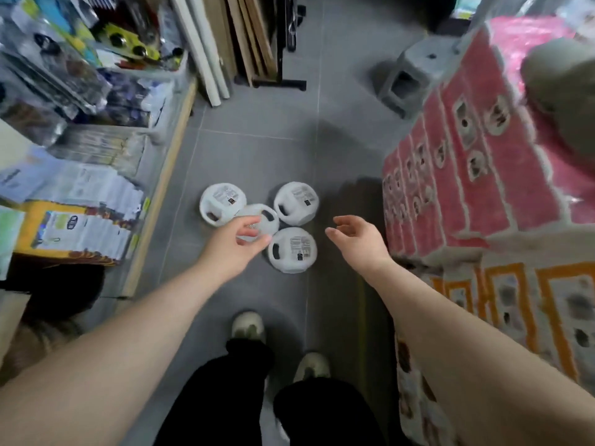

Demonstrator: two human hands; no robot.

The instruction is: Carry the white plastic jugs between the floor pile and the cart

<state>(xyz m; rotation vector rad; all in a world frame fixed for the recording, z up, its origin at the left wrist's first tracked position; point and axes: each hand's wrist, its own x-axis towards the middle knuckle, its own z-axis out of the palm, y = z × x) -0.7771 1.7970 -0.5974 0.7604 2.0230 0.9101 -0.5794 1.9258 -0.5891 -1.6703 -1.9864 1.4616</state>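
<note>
Several round white plastic tubs with handle holes and printed labels stand clustered on the grey tiled floor: one at the far left [222,202], one at the far right [297,201], one nearer me [293,249], and one in the middle [262,217]. My left hand [233,243] hovers over the middle tub with fingers loosely curled and holds nothing that I can see. My right hand [357,236] hangs in the air just right of the cluster, fingers relaxed and empty.
Stacked red and orange wrapped packs [467,162] wall the right side. A low wooden shelf [161,194] with packaged goods lines the left. A grey plastic stool [409,82] and leaning boards [248,37] stand at the back. My two shoes [248,328] stand on the floor below.
</note>
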